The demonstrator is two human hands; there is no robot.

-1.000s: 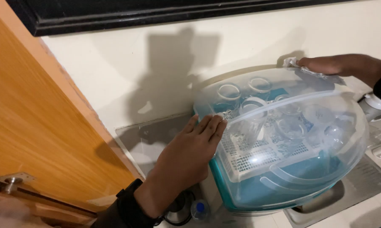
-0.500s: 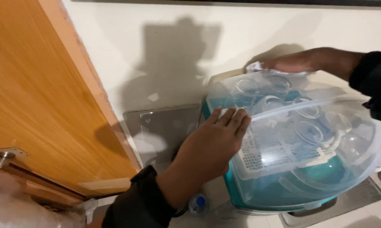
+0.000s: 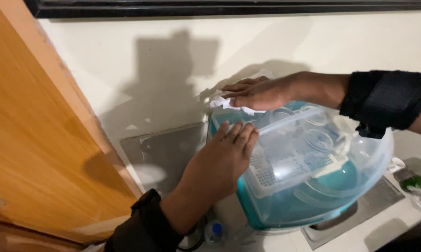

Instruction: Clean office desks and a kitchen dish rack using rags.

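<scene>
A round container with a clear plastic dome lid (image 3: 322,158) and a teal base (image 3: 266,212) stands on the counter against the wall; clear bottle parts and a white perforated tray show inside. My left hand (image 3: 224,161) lies flat against the lid's left side. Over the lid's top left edge, my right hand (image 3: 257,93) presses a white cloth (image 3: 224,103) onto the plastic.
An orange wooden door (image 3: 37,140) fills the left. A metal sink panel (image 3: 168,154) lies under the container. A small bottle with a blue cap (image 3: 215,231) sits by my left wrist. A green and white item (image 3: 418,179) is at the right edge.
My right hand has slid with the cloth from the lid's right rear across to its top left edge. The left hand stays on the lid's side.
</scene>
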